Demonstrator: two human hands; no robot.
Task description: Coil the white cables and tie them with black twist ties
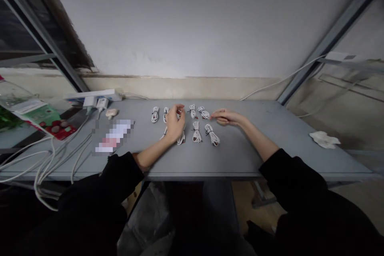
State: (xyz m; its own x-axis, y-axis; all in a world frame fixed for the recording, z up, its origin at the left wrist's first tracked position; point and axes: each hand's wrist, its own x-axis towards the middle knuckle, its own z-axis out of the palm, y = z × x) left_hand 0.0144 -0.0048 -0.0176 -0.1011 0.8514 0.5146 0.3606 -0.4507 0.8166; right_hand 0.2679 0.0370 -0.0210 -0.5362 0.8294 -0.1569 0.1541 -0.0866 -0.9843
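Note:
Several bundles of white cable, each bound with a dark tie, lie in two rows on the grey table. My left hand (174, 123) hovers over the middle of the rows, fingers curved and thumb apart. It partly hides the bundles under it. At its right are a back-row cable bundle (192, 111) and a front-row cable bundle (196, 132). My right hand (228, 117) has its fingertips pinched at the end of the rightmost back-row white cable (203, 112). Below that lies another cable bundle (212, 135). At the far left of the back row is a cable bundle (155, 114).
A power strip (112, 95) with plugged-in chargers stands at the back left, a small white plug (112, 113) beside it. A blurred-out flat object (115, 138), a green and red package (49, 119) and loose cords are at left. Crumpled tissue (324, 139) lies right.

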